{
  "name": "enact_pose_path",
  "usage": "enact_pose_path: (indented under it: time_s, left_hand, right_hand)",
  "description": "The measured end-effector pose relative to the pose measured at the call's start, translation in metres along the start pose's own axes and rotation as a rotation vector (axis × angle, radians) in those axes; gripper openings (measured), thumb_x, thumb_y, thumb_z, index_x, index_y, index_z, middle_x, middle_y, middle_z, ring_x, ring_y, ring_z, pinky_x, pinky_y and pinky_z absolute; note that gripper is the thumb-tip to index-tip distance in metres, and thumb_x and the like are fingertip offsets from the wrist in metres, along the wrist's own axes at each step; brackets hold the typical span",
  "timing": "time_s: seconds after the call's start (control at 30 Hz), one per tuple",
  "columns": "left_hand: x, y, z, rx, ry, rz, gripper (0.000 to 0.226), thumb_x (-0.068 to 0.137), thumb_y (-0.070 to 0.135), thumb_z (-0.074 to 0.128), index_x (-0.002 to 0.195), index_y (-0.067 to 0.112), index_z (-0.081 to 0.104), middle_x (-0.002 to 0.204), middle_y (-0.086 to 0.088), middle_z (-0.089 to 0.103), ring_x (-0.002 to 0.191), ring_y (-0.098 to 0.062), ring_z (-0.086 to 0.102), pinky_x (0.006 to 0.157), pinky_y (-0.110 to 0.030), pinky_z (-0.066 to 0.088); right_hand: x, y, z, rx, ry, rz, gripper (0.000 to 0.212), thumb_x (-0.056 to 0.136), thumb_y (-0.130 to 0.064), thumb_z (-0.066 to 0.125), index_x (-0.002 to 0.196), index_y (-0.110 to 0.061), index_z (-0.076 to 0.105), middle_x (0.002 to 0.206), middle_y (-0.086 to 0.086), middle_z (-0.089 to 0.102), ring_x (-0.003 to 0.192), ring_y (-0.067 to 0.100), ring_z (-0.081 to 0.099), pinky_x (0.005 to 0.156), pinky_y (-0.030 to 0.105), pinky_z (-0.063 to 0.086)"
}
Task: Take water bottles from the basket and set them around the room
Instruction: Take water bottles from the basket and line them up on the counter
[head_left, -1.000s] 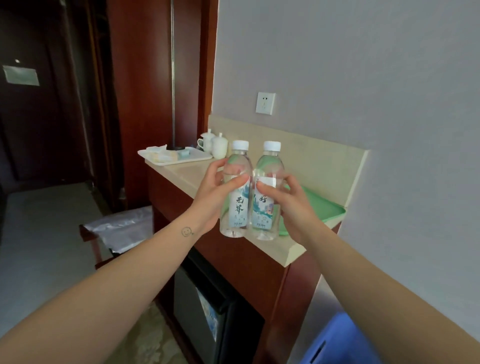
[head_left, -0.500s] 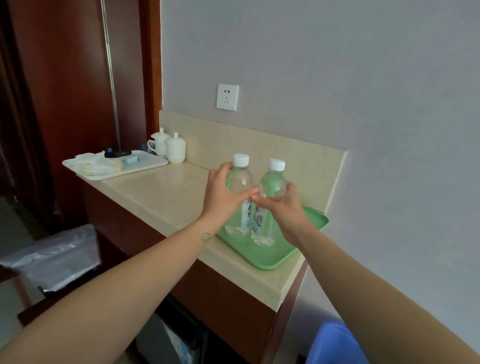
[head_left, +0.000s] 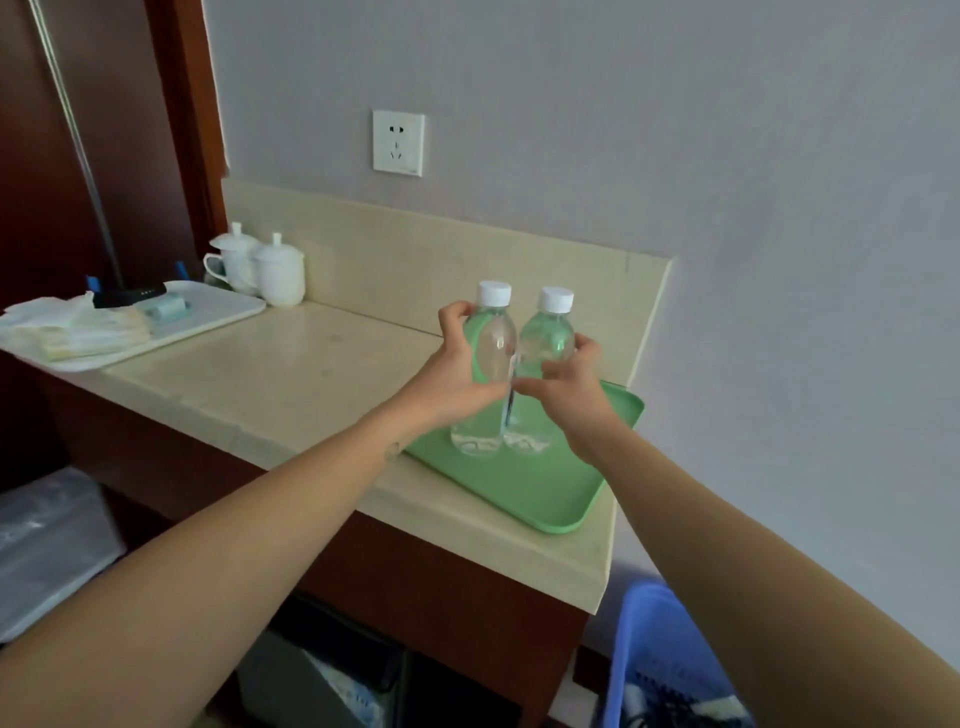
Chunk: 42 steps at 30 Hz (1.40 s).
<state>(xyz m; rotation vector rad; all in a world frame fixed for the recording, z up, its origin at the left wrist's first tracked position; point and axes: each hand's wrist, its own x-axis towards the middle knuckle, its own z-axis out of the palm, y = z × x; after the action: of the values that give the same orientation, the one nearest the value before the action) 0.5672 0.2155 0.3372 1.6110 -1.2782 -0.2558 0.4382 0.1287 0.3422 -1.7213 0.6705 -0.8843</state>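
Right around the middle of the frame, both hands are wrapped around two clear water bottles standing side by side and touching each other. My left hand (head_left: 457, 374) is curled around the left bottle (head_left: 485, 364), fingers hooked over its far shoulder just under the white cap and the thumb pressed across the front, so it's a proper closed grip on the body. Same deal on the other side: the right hand (head_left: 569, 384) is closed around the right bottle (head_left: 548, 353), thumb in front near the seam between the two and fingertips curling round the far side. Thumbs nearly meet in the middle. Both bottles are upright, and their bottoms look like they're sitting on the green tray (head_left: 524, 488), toward its back left part, though I can't tell for sure whether they're fully down or a hair above it. That tray sits at the right end of the beige countertop (head_left: 270, 379), near the wall. Over in the left of the frame there's a white tray (head_left: 218, 312) with folded towels on it, and two white lidded cups (head_left: 260, 265) just behind it by the backsplash. A wall socket (head_left: 398, 142) is above the counter, and the blue basket (head_left: 660, 654) peeks in at the lower right, on the floor beside the cabinet.
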Motion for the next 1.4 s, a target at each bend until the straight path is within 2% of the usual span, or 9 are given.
enact_pose_path:
  time_s: [0.1,0.3,0.43,0.57,0.67,0.8,1.03,1.23,1.4]
  left_hand:
    - [-0.007,-0.011,0.000,0.038,0.028,0.102,0.082,0.071,0.027,0.070,0.124,0.048,0.011,0.129,0.004,0.042,0.113,-0.013,0.058,0.092,-0.036,0.052]
    - [-0.015,-0.017,0.010,0.081,0.160,0.151,0.086,0.073,0.034,0.074,0.132,0.040,0.011,0.123,0.011,0.040,0.104,-0.016,0.055,0.086,-0.048,0.053]
    - [-0.026,-0.002,0.019,0.101,0.322,0.121,0.094,0.074,0.028,0.077,0.142,0.019,0.013,0.139,-0.011,0.031,0.120,-0.024,0.042,0.102,-0.050,0.041]
    - [-0.046,0.046,0.047,0.194,0.588,0.633,0.070,0.073,0.022,0.067,0.131,-0.004,0.037,0.136,-0.024,0.041,0.130,-0.039,0.040,0.104,-0.057,0.034]
    - [-0.063,0.092,0.097,0.160,0.443,0.936,0.060,0.076,0.026,0.063,0.128,0.012,0.037,0.139,-0.020,0.038,0.132,-0.036,0.039,0.105,-0.056,0.032]
    - [-0.100,0.123,0.190,0.144,0.208,1.104,0.061,0.075,0.025,0.064,0.128,0.017,0.036,0.141,-0.013,0.033,0.132,-0.031,0.039,0.106,-0.053,0.032]
    - [-0.132,0.096,0.375,0.211,-0.450,0.694,0.062,0.081,0.022,0.062,0.138,0.016,0.039,0.139,-0.011,0.046,0.128,-0.029,0.044,0.106,-0.043,0.035]
    - [-0.164,0.057,0.543,0.213,-0.977,0.245,0.030,0.096,0.019,0.045,0.126,0.019,0.047,0.130,0.003,0.053,0.114,-0.018,0.056,0.093,-0.036,0.045]
    - [-0.207,0.017,0.647,0.452,-1.327,0.094,0.036,0.099,0.023,0.045,0.135,0.018,0.043,0.132,-0.005,0.046,0.108,-0.026,0.055,0.078,-0.030,0.040]
  right_hand:
    - [-0.002,0.000,-0.001,-0.082,0.013,-0.024,0.075,0.080,0.001,0.073,0.132,-0.009,0.020,0.131,0.015,0.050,0.118,0.023,0.055,0.099,0.041,0.048]
    - [-0.013,0.002,-0.008,-0.190,-0.032,-0.027,0.087,0.080,0.004,0.069,0.141,-0.015,0.010,0.107,-0.011,0.045,0.088,-0.001,0.051,0.059,0.005,0.046]
    - [-0.018,0.007,-0.025,-0.199,-0.011,0.030,0.086,0.081,0.002,0.069,0.142,-0.021,0.013,0.123,0.012,0.053,0.102,0.016,0.057,0.066,0.014,0.045]
    - [-0.033,0.019,-0.071,-0.217,0.142,0.085,0.069,0.086,-0.001,0.064,0.140,-0.018,0.024,0.122,0.014,0.058,0.103,0.018,0.054,0.081,0.027,0.045]
    - [-0.055,0.035,-0.126,-0.231,0.265,0.131,0.056,0.087,-0.002,0.059,0.134,-0.015,0.033,0.108,0.008,0.062,0.104,0.021,0.058,0.090,0.038,0.049]
    - [-0.104,0.075,-0.222,-0.368,0.396,0.239,0.045,0.090,-0.009,0.055,0.132,-0.014,0.038,0.103,0.001,0.062,0.096,0.014,0.059,0.089,0.033,0.047]
    - [-0.217,0.189,-0.406,-0.455,0.678,0.613,0.035,0.085,0.001,0.060,0.119,-0.006,0.058,0.087,0.013,0.061,0.058,0.014,0.049,0.045,0.016,0.039]
    - [-0.298,0.311,-0.499,-0.639,0.261,0.959,0.021,0.086,0.001,0.057,0.101,-0.002,0.071,0.089,0.015,0.064,0.073,0.017,0.056,0.068,0.026,0.048]
    - [-0.327,0.397,-0.495,-0.706,-0.169,1.046,0.035,0.089,-0.006,0.051,0.119,-0.012,0.066,0.128,0.008,0.061,0.116,0.019,0.057,0.096,0.022,0.039]
